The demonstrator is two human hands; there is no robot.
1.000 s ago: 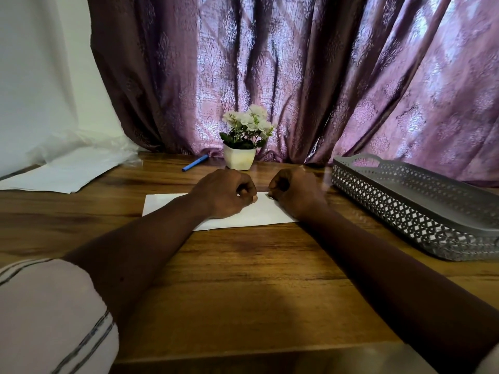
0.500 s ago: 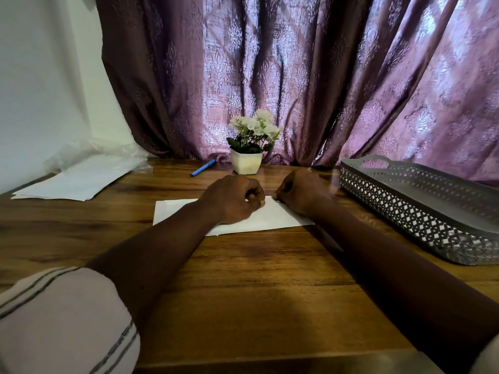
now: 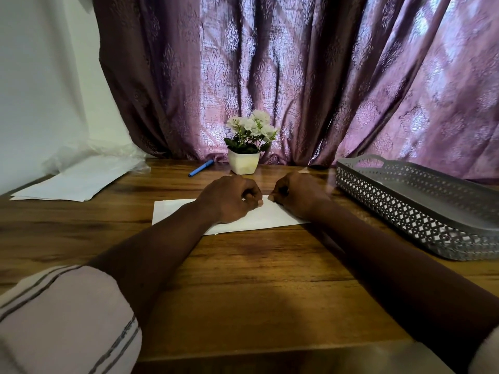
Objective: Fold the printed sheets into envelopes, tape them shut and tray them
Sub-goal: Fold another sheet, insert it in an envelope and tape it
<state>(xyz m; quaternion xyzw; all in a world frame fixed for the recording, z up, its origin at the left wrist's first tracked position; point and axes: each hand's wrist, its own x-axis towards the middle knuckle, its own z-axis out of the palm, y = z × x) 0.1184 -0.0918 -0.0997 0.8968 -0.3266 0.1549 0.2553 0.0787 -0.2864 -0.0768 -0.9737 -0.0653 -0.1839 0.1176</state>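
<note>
A white folded sheet (image 3: 175,211) lies flat on the wooden table (image 3: 256,279) in the middle of the view. My left hand (image 3: 229,198) rests on it with curled fingers, and its thumb and forefinger pinch the sheet's far edge. My right hand (image 3: 299,194) sits just to the right, also curled, with its fingertips gripping the same far edge. The two hands nearly touch. The sheet's middle and right end are hidden under my hands. A grey perforated tray (image 3: 405,211) stands at the right.
A stack of white sheets (image 3: 73,182) lies at the far left under crumpled clear plastic. A blue pen (image 3: 201,168) and a small white pot of flowers (image 3: 244,163) stand behind the sheet. A purple curtain hangs behind the table.
Both hands stay curled at the sheet's far edge, almost in the same spot. Only the view has shifted a little.
</note>
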